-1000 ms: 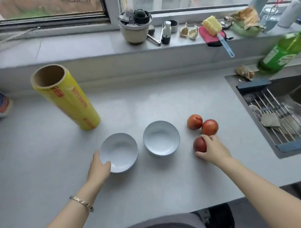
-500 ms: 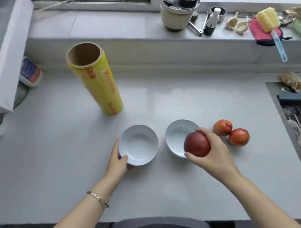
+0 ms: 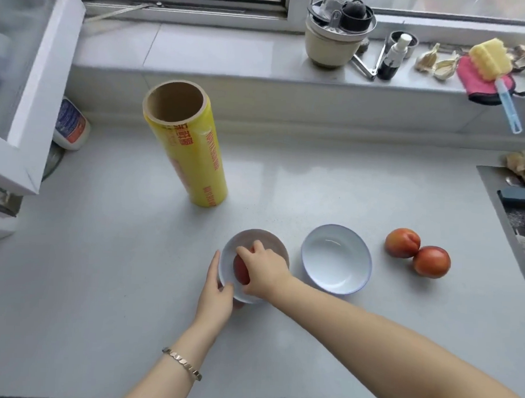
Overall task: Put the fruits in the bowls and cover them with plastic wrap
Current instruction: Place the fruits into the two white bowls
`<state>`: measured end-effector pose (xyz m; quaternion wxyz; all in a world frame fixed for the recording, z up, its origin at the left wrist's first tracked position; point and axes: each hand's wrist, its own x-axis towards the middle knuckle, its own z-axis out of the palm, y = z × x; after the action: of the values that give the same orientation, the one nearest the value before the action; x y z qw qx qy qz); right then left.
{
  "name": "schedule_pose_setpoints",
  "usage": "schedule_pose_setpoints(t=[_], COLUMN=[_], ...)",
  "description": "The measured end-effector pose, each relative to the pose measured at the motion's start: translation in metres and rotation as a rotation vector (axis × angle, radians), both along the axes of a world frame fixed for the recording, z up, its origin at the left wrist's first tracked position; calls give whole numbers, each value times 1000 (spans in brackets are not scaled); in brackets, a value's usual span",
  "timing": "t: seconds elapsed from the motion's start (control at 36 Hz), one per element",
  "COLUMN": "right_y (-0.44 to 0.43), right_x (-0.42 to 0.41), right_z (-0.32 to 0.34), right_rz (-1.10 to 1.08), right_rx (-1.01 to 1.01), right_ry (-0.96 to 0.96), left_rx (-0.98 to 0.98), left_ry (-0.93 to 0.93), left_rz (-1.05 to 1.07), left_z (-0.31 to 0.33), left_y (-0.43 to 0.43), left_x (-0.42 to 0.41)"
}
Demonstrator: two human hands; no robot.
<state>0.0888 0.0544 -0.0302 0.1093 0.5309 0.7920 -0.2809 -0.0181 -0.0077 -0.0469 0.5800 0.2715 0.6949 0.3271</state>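
Note:
Two white bowls sit side by side on the grey counter. My right hand (image 3: 263, 271) reaches into the left bowl (image 3: 261, 239) and grips a red fruit (image 3: 240, 271) inside it. My left hand (image 3: 215, 295) holds that bowl's near-left rim, thumb over the edge. The right bowl (image 3: 336, 259) holds nothing. Two more red fruits (image 3: 402, 243) (image 3: 431, 262) lie touching each other to its right. A yellow roll of plastic wrap (image 3: 188, 145) stands upright behind the bowls to the left.
A sink (image 3: 519, 213) with a rack opens at the right edge. An open white window frame (image 3: 36, 80) juts over the counter at left, a white bottle (image 3: 71, 125) beneath it. The sill holds a pot (image 3: 335, 37), a spray bottle, garlic and a sponge brush (image 3: 494, 76).
My right hand picked up one fruit from the group of three and carried it left, past the right bowl, into the left bowl. My left hand stayed on that bowl's rim.

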Motion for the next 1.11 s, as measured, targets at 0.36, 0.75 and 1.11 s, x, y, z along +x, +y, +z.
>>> schedule_pose_setpoints(t=[0.36,0.75,1.11], right_y=[-28,-18,41], right_x=[92,223,267], right_z=[28,25,-3], right_rz=[-313,-600,-502], right_rx=[141,334,95], right_ry=[273,146,-377], left_rx=[39,412,-154], left_ry=[217,745,121], left_rz=[43,-336,-344], left_z=[-1,47,20], left_y=[26,35,54], left_x=[-12,56,124])
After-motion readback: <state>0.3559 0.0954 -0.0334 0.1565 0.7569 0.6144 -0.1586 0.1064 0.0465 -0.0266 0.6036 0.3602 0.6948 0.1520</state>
